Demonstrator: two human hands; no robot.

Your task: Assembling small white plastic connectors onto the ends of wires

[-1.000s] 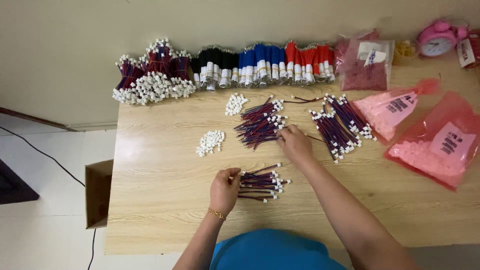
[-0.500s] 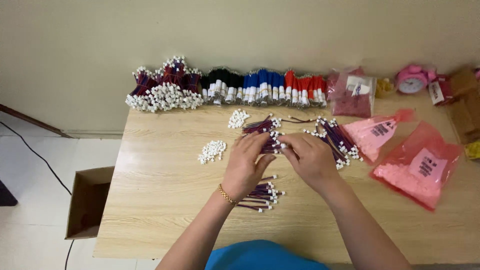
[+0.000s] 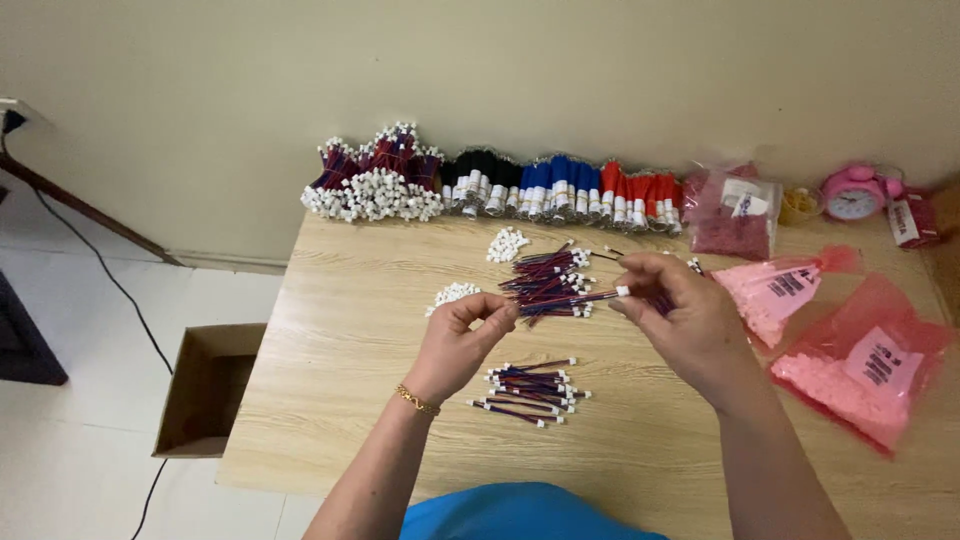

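Pale wall and white floor tiles frame a light wooden surface (image 3: 330,350), with an open cardboard box (image 3: 205,385) on the floor at its 9 o'clock side. Half a second ago both hands met close together over the wire pile; now they have drawn apart and lifted, a single wire (image 3: 565,299) stretched between them. The left hand (image 3: 455,345) pinches one end with narrow fingertips, and the right hand (image 3: 685,320) pinches the other end, at its white plug.

Two loose piles of short red-and-blue wires lie on the surface: one (image 3: 545,280) at 12 o'clock from the hands, one (image 3: 530,390) at 6 o'clock. Two small heaps of white plugs (image 3: 452,294) sit at 11 o'clock. Three pink bags (image 3: 865,365) lie at 3 o'clock. Along the wall run bundled wires (image 3: 500,185) in maroon, black, blue and red, and one pink alarm clock (image 3: 855,193) stands at 2 o'clock.
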